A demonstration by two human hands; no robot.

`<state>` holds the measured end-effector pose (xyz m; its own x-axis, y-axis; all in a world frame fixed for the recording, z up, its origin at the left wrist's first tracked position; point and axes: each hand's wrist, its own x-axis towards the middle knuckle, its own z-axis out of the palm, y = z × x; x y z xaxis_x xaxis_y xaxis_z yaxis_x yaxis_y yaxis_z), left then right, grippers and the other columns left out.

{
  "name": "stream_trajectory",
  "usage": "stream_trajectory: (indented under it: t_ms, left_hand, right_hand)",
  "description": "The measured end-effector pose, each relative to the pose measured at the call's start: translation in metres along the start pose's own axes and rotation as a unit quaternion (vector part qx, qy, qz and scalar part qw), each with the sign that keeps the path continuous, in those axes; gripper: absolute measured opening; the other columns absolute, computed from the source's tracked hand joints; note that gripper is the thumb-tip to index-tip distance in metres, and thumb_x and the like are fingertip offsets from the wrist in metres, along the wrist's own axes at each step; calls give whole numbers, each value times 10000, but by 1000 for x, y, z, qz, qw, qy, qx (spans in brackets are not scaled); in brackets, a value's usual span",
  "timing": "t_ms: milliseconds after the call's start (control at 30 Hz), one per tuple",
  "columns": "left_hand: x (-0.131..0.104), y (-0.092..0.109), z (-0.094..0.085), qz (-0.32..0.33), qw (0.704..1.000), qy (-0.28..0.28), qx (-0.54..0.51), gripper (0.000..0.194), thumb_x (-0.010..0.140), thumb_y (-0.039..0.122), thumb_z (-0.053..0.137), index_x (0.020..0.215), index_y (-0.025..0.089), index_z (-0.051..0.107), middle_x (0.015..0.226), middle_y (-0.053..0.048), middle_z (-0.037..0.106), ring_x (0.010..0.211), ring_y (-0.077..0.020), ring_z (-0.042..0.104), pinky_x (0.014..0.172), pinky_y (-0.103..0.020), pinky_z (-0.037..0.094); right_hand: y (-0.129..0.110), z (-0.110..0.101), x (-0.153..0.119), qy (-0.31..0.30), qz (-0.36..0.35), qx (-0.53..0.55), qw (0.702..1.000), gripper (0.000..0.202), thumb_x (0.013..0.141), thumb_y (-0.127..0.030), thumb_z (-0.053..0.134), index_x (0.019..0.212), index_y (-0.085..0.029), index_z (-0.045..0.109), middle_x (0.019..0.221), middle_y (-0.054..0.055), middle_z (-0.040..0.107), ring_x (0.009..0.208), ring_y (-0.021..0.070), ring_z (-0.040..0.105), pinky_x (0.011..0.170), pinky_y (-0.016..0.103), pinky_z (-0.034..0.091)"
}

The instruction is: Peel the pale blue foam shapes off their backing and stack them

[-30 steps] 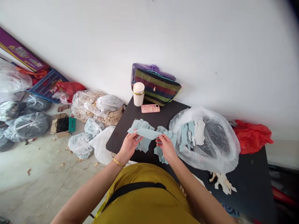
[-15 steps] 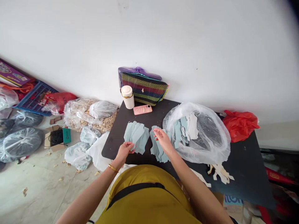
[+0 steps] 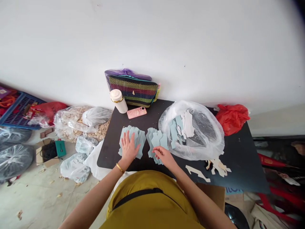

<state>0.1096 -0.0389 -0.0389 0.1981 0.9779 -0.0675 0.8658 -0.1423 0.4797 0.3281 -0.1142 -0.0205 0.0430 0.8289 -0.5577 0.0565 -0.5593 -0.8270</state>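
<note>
My left hand (image 3: 129, 149) lies flat with spread fingers on the left pile of pale blue cut-out pieces (image 3: 141, 140). These look like thin sheet material with wavy edges. Over the near part of the right pile (image 3: 157, 138) is my right hand (image 3: 165, 156), its fingers bent and drawn together. Whatever may be between those fingertips is hidden. Beside this pile, a clear plastic bag (image 3: 209, 144) stands open with more pale blue pieces (image 3: 173, 133) and white ones (image 3: 188, 124) inside.
On the black table (image 3: 240, 162) are a white tumbler (image 3: 121, 103), a pink phone (image 3: 137, 112), a striped mesh bag (image 3: 133, 90), a red plastic bag (image 3: 232, 119) and cream offcuts (image 3: 220, 167). Filled bags (image 3: 76, 124), a blue crate (image 3: 16, 109) and a small box (image 3: 50, 152) sit on the floor.
My left hand has gone from pinching a piece's edge to lying spread on the left pile. My right hand has moved nearer on the right pile. The view has shifted right.
</note>
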Motion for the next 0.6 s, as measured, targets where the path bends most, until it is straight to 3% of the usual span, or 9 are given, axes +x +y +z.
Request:
stream_trajectory:
  t_ms: [100,300,433,600]
  left_hand:
    - [13,18,25,-2,998,-21,59,826,808,348,652,1510,114,284,1628,-266,82,1488,-474,-29,1138,-713,112]
    - [-3,22,61,-2,991,-10,137,901,782,296,681,1526,76,223,1616,-292,80,1488,-451,-67,1140,-724,69]
    - [-9,15,65,27,987,-14,156,832,811,222,615,1531,92,219,1620,-272,80,1492,-428,-61,1152,-713,50]
    - [-3,-6,53,84,976,-37,195,771,816,172,551,1526,127,256,1623,-224,137,1502,-396,2,1170,-681,104]
  right_hand:
    - [-7,9,-2,-10,-7,0,1000,207,817,-385,588,951,-270,694,920,10,739,696,185,645,675,332,497]
    - [1,-6,-16,27,10,-20,999,201,788,-382,583,903,-255,689,881,22,747,670,198,634,665,348,494]
    - [12,-16,-23,19,16,-37,999,198,811,-394,564,900,-265,686,878,23,751,677,209,637,663,355,489]
    - [16,-18,-19,39,13,-20,999,174,793,-385,602,884,-271,698,860,15,751,671,210,646,653,350,490]
